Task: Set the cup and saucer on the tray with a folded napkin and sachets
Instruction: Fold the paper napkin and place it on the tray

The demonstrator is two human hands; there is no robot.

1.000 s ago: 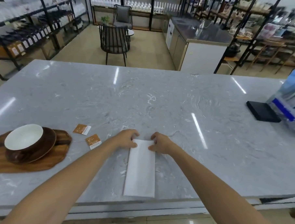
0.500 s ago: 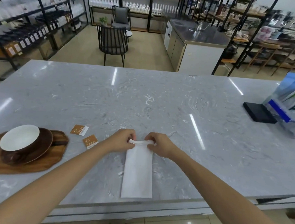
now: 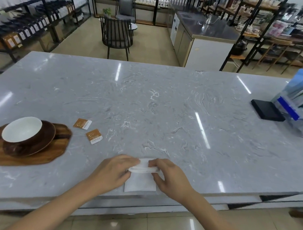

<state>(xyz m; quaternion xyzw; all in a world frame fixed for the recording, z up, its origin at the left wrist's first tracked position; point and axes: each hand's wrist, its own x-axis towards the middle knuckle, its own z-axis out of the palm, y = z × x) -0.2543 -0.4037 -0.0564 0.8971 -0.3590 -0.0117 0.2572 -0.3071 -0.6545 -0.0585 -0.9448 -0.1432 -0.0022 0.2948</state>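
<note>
A white napkin lies near the front edge of the marble counter, its far end lifted and doubled back toward me. My left hand pinches that raised fold from the left and my right hand pinches it from the right. On the left, a wooden tray carries a dark brown saucer with a white-lined cup on it. Two orange sachets lie on the counter just right of the tray.
A black flat box and a clear leaflet holder stand at the counter's right end. Beyond the counter are a dark chair, shelves of bottles and a steel-topped unit.
Both hands have picked up the napkin's far end and drawn it back toward me, so the long strip is now folded to about half its length.
</note>
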